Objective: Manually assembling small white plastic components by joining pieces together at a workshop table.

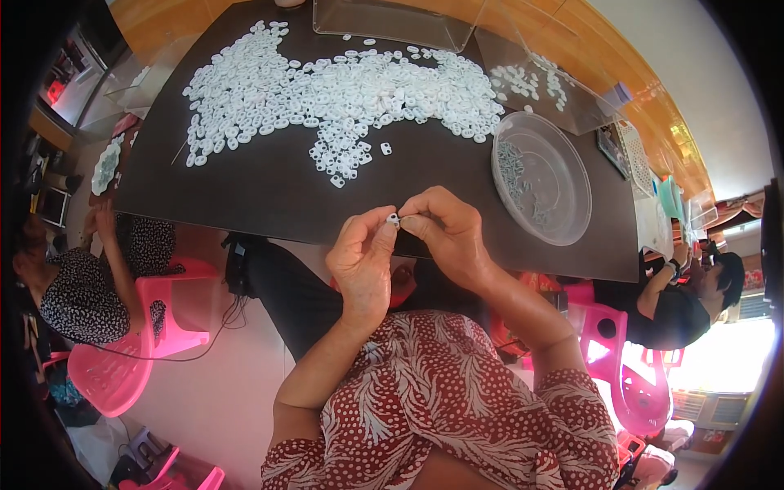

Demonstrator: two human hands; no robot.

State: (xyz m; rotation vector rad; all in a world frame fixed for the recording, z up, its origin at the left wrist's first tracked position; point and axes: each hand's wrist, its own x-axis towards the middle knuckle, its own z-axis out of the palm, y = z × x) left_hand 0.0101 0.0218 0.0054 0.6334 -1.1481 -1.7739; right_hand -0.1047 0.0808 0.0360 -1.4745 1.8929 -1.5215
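Observation:
My left hand and my right hand meet at the near edge of a dark table. Between their fingertips they pinch one small white plastic piece. A wide heap of the same white pieces is spread over the far half of the table. To the right stands a round clear plastic bowl with several small metal parts inside.
Clear plastic trays sit at the table's far edge, one at the right holding white pieces. A seated person on a pink chair is at the left. Another person sits at the right.

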